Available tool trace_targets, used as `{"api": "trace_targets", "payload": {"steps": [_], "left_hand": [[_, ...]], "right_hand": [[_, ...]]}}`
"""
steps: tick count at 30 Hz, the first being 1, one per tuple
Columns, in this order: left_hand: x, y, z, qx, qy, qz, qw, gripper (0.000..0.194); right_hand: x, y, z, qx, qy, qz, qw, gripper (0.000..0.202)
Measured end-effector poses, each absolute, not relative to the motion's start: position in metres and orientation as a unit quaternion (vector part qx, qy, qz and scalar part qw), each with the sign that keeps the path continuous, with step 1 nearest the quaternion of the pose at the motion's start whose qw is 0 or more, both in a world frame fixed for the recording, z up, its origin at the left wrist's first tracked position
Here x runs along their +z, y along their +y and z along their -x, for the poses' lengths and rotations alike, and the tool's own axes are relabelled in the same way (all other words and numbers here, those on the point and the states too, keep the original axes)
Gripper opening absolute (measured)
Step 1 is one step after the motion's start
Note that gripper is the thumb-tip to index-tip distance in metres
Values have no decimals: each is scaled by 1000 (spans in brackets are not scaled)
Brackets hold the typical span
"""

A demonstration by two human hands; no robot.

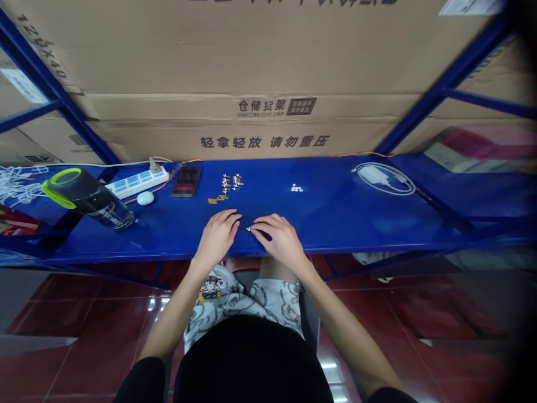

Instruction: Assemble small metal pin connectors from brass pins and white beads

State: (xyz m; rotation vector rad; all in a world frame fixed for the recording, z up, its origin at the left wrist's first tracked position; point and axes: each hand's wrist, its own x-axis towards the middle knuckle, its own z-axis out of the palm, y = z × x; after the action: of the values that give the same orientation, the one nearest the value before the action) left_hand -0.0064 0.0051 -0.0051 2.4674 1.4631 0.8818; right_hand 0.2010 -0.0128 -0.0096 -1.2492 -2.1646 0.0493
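Note:
On the blue shelf surface (335,218), near its front edge, my right hand (277,238) pinches a tiny white piece (249,229) between thumb and fingertips. My left hand (218,235) is just to the left of it, fingers curved and thumb close to them; whether it holds anything is hidden. Beyond my left hand lie several short tan pieces (217,199). Behind those, several small white-and-tan pieces (226,183) are grouped in rows. A small cluster of white bits (297,188) rests farther right.
A dark bottle (104,207) with a green lid ring lies at the left, near a white power strip (138,182), a white round object (145,198) and a dark blurred item (187,180). A coiled white cable with charger (377,174) is at the right. Cardboard (260,67) stands behind.

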Motion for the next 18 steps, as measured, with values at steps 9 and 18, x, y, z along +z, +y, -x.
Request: {"api": "trace_targets", "payload": {"steps": [9,18], "left_hand": [[-7,6,12,242,482,-841,50,32],[-9,6,11,249,480,-839,57,31]], "right_hand": [[-5,-10,-212,17,-799,512,315,30],[-15,-4,-227,-50,-801,541,253,34]]}}
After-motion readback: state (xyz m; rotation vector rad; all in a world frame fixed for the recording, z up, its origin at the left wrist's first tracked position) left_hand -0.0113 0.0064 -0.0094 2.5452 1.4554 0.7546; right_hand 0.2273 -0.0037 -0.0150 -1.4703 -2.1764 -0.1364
